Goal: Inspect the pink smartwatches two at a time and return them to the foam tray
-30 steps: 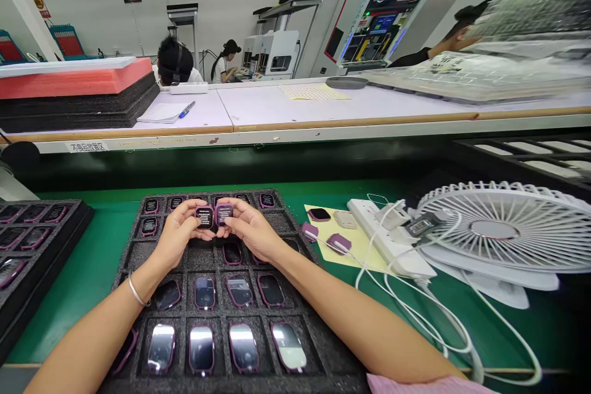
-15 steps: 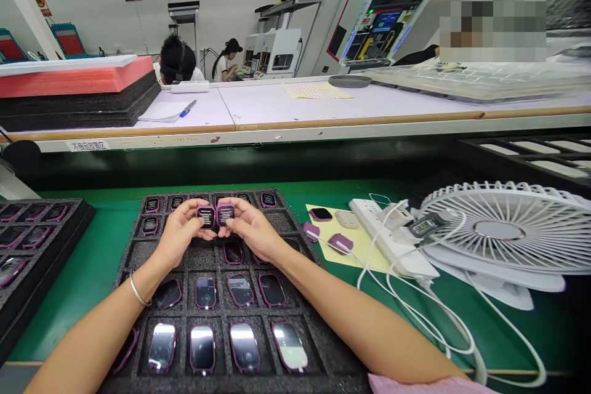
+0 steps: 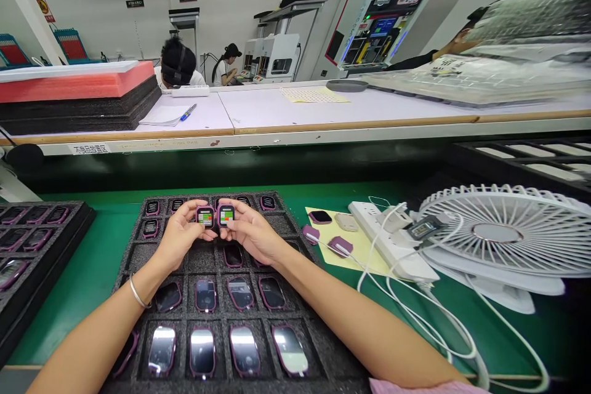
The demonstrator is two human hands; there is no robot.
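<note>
"What's at eight o'clock?"
"Your thin, smooth, silver-coloured bangle (image 3: 133,293), circling your left wrist (image 3: 150,275)."
"And at five?"
"Your pink sleeve (image 3: 418,386), its edge crossing your right arm (image 3: 364,318). Your hands (image 3: 180,235) are bare."

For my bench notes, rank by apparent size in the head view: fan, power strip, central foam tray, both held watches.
1. Foam tray
2. Fan
3. Power strip
4. Left-hand watch, right-hand watch: too alike to rank.
</note>
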